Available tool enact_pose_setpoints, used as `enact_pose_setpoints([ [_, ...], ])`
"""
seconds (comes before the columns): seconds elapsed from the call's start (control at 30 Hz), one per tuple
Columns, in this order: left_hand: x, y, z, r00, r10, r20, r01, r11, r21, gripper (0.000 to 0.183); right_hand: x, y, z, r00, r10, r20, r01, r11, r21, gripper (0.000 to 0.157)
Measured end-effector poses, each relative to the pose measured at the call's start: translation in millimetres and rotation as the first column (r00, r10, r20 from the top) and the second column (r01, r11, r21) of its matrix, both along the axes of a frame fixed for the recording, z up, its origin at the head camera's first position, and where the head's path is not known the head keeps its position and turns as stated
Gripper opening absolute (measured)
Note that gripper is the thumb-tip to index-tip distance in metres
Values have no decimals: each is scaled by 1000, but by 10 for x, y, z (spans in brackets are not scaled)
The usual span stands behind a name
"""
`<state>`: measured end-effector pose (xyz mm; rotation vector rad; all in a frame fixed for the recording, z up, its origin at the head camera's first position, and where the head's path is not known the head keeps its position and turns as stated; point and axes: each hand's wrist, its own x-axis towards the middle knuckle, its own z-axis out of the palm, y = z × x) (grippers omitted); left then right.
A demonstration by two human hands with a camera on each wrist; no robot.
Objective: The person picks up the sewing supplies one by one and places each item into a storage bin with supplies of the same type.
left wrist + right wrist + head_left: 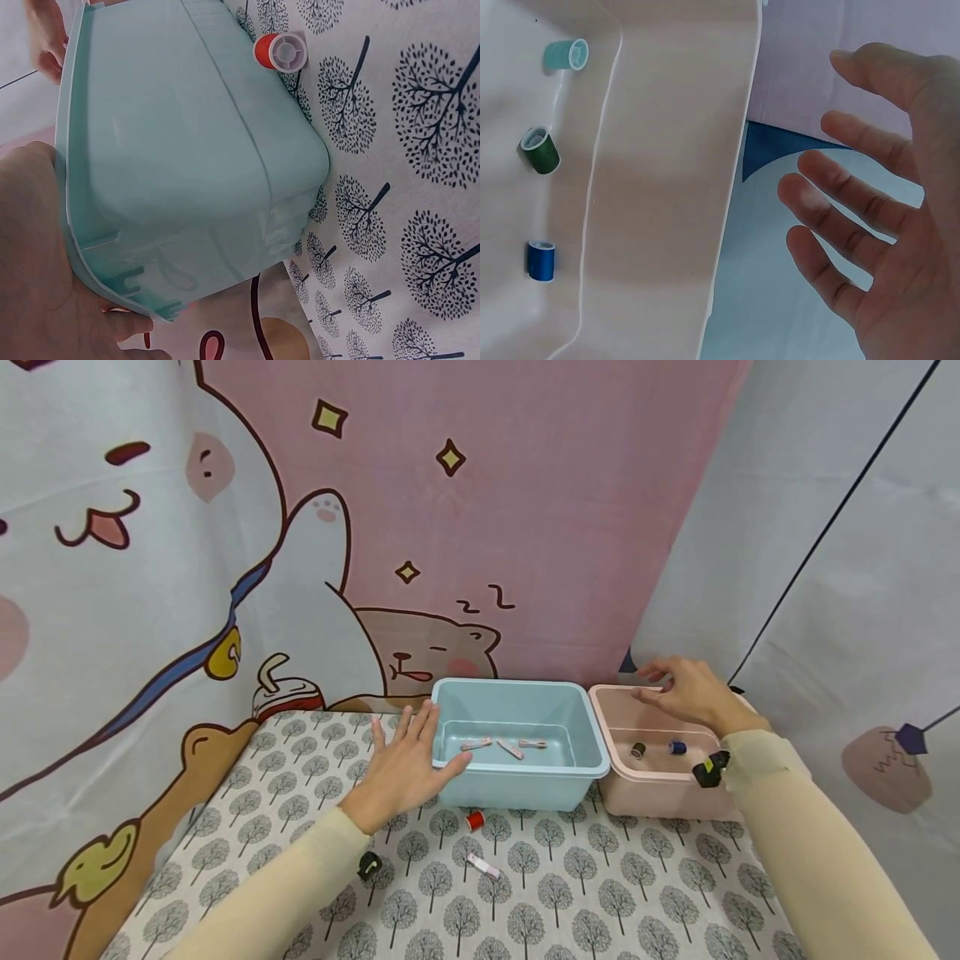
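My left hand (405, 768) rests with spread, straight fingers at the left end of the light blue bin (517, 789), touching its rim. Inside that bin lie three slim pink-and-white pieces (511, 749), shaped like small nail clippers. Over the back of the pink bin (667, 797) hovers my right hand (693, 693), its fingers loosely bent and nothing between them. A dark green thread spool (540, 151), a blue spool (541, 261) and a pale teal spool (565, 55) lie on the pink bin's floor. The teal one is hidden in the head view.
In front of the blue bin, a red thread spool (476, 820) and another slim pink-and-white piece (483, 866) lie on the tree-patterned cloth (457, 893). The two bins stand side by side. A cartoon-printed curtain (540, 527) hangs close behind them.
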<state>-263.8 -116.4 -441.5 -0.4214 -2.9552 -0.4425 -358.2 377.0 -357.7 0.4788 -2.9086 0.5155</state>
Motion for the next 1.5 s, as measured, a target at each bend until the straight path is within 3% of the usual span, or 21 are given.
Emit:
enact_pose_setpoints([
  [0.4, -3, 3, 0, 1000, 2, -4, -2, 1000, 2, 119, 106, -101, -10, 999, 24, -34, -24, 1000, 0, 43],
  [0.77, -8, 11, 14, 1000, 4, 0, -4, 1000, 2, 118, 265, -232, -60, 997, 29, -70, -34, 998, -61, 40],
  [1.17, -10, 17, 11, 1000, 8, 5, -8, 1000, 0, 117, 459, -376, -165, 977, 91, -193, -109, 991, -82, 32],
  [1.5, -10, 20, 17, 1000, 6, 6, -6, 1000, -2, 118, 670, -531, -201, 982, 85, -169, -100, 992, -80, 36],
])
